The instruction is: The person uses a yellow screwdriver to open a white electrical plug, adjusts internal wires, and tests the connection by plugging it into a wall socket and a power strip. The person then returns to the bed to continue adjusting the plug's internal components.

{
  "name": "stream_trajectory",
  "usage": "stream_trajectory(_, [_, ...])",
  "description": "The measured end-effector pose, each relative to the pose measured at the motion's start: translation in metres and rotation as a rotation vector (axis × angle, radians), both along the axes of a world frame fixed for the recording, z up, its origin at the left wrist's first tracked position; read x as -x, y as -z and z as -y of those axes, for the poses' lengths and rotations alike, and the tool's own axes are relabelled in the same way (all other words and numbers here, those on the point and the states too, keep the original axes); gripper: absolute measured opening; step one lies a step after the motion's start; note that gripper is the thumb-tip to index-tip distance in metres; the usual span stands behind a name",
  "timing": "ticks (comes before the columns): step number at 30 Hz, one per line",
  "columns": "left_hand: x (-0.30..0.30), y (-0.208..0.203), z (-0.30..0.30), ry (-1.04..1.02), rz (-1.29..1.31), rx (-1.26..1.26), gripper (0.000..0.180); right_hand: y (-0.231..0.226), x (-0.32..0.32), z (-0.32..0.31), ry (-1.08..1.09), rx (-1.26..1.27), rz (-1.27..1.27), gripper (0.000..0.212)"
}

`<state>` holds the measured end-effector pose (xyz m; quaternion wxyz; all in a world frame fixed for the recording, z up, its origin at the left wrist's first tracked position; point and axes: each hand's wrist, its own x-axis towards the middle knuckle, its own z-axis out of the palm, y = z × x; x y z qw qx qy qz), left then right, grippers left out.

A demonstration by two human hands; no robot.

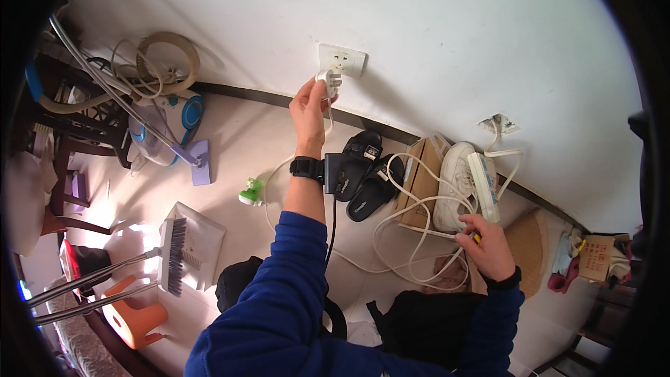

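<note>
My left hand (307, 113) is closed on a white plug (323, 84), its metal prongs pointing right. Just above and behind it, a white wall socket (354, 60) is fixed to the wall; plug and socket look apart. A white cord hangs from the plug behind my wrist. At the lower right, my right hand (486, 250) is curled around something small with a yellow part (477, 237), mostly hidden by the fingers. Close above that hand, a white power strip (483, 185) leans on a pale shoe (450, 202), amid loops of white cord (377, 237).
Black sandals (363, 174) and a cardboard box (417, 199) stand by the wall. A cord leaves a damaged wall opening (499, 124). Leftward are a vacuum cleaner (157, 122), a broom (172, 257), a dustpan (209, 237), an orange stool (136, 318) and a green-and-white object (250, 192).
</note>
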<state>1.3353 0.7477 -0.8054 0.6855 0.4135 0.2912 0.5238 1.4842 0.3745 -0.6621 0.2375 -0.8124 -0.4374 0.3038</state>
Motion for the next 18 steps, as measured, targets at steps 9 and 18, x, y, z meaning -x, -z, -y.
stream_trajectory(9, [-0.009,-0.03,0.018,0.467,0.508,0.292,0.048,0.005,0.005,-0.016,-0.048,0.005,0.007,0.034])
stream_trajectory(18, [-0.021,-0.049,0.038,0.59,0.696,0.404,0.044,0.006,0.008,-0.019,-0.084,0.012,0.047,0.035])
